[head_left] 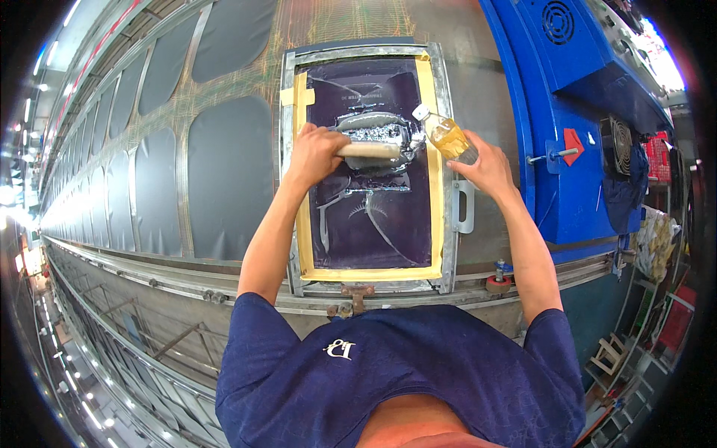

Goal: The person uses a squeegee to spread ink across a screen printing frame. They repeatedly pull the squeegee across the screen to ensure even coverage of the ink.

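My left hand [317,153] grips a pale squeegee [370,149], lying crosswise over the screen's upper middle in a glossy wet patch [373,172]. My right hand [482,160] holds a plastic bottle [448,140] of yellow liquid, tilted toward the patch, with its white cap or neck at the upper left. Beneath both is a dark purple screen [362,239] in a metal frame [448,254], edged with yellow tape [302,224] and bearing pale line drawings. Whether liquid leaves the bottle is too small to tell.
A long table with rows of dark grey pieces [228,175] runs leftward. A blue machine [567,201] with fan grilles stands at right. A metal rail [187,272] runs along the near edge. A wooden stool [609,355] and red crate [676,321] sit low at right.
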{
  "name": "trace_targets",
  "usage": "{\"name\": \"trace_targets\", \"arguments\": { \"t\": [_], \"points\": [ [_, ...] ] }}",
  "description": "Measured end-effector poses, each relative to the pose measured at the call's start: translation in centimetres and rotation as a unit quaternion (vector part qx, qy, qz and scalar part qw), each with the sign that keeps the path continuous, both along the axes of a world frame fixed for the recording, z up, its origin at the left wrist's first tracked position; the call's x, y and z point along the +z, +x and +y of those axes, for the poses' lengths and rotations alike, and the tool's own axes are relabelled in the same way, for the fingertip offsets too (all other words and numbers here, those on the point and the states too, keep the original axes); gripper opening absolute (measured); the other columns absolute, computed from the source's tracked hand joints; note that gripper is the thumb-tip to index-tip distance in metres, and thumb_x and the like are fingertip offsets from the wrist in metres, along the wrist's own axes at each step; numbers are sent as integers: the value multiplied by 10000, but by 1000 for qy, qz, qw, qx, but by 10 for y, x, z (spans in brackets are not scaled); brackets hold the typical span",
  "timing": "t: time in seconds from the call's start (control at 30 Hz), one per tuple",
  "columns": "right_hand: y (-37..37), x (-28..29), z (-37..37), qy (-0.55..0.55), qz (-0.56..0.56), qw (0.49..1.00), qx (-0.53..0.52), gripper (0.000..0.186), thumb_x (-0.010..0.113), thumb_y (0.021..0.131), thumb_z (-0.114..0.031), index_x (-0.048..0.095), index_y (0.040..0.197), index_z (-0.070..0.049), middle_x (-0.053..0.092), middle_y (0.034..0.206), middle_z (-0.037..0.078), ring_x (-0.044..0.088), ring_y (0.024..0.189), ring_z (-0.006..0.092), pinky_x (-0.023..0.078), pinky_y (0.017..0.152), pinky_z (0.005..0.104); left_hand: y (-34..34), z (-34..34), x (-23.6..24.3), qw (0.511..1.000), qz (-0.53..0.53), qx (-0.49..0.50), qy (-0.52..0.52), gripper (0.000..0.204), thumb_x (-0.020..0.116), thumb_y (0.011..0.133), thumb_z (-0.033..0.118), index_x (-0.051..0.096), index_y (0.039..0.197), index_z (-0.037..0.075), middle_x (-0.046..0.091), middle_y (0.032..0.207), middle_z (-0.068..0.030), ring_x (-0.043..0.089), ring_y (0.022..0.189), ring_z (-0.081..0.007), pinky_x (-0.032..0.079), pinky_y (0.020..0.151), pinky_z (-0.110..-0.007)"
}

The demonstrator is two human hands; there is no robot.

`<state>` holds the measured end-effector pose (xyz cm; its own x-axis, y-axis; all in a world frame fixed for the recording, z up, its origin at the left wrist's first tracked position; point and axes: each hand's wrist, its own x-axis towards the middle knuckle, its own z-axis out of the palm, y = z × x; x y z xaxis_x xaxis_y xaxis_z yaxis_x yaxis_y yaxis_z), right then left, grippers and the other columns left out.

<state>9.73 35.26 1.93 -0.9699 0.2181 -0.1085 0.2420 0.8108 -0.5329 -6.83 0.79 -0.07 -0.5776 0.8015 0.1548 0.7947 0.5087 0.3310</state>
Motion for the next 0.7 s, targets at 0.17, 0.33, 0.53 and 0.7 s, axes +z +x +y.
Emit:
{"name": "trace_targets", "arguments": {
  "t": [0.17, 0.33, 0.53, 0.7],
  "points": [
    [-24, -1, 1, 87, -50, 993, 60, 696, 850, 704, -351, 627, 1332, -149, 725, 1072, 180, 677, 1017, 381, 510, 874, 482, 23, -4, -5, 1000, 24, -7, -7, 415, 799, 660, 71, 723, 1058, 158, 743, 1056, 28, 639, 912, -188, 438, 879, -375],
    [-49, -8, -10, 212, -39, 964, 159, 635, 856, 689, -335, 651, 1270, -185, 694, 952, 124, 656, 964, 319, 455, 867, 453, 26, -6, -11, 999, 31, 5, 16, 381, 791, 668, 82, 723, 1037, 149, 741, 1035, 29, 639, 905, -188, 432, 876, -381],
    [-90, -2, -47, 322, -11, 909, 265, 530, 821, 756, -290, 643, 1248, -205, 708, 1018, 100, 653, 1042, 263, 434, 918, 420, 31, -10, -10, 999, 31, 16, 21, 377, 782, 670, 68, 732, 1036, 145, 750, 1014, 21, 646, 908, -194, 428, 881, -389],
    [-105, 11, -48, 391, 6, 877, 278, 323, 667, 875, -173, 678, 1197, -190, 714, 1013, 88, 648, 1030, 244, 418, 906, 397, 30, -17, -9, 999, 38, 20, 27, 378, 783, 667, 69, 735, 1034, 147, 751, 1025, 17, 647, 921, -197, 433, 904, -393]
  ]
}}
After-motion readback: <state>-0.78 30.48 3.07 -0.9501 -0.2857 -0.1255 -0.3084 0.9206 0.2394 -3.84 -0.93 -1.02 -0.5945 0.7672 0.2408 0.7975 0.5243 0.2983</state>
